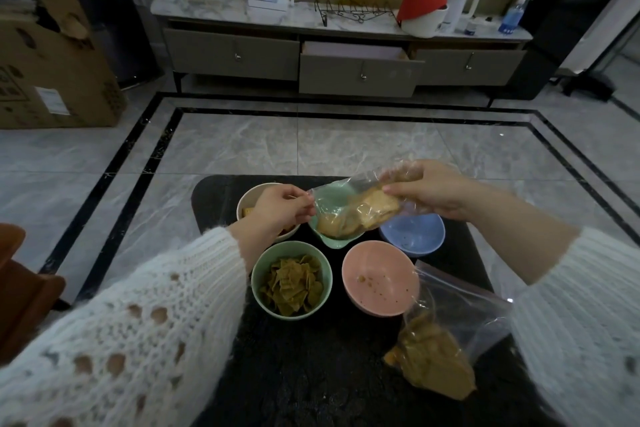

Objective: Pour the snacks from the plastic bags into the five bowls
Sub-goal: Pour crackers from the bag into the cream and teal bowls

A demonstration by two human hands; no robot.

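A clear plastic bag of pale crackers [363,208] hangs tilted over the light-green bowl [329,239], its mouth low at the left. My left hand [280,208] pinches the bag's mouth edge. My right hand [436,191] grips the bag's raised bottom end. Some crackers lie in that bowl. A round green bowl [258,274] holds greenish chips. Behind my left hand, a beige bowl [247,199] is partly hidden and holds some snacks. The pink bowl [377,288] has only crumbs, and the blue bowl [415,234] looks empty.
A second plastic bag with brownish snacks [436,357] lies at the front right of the small black table [311,374]. Grey tiled floor surrounds the table. A low cabinet [346,59] stands against the far wall, and a cardboard box [52,80] sits at the left.
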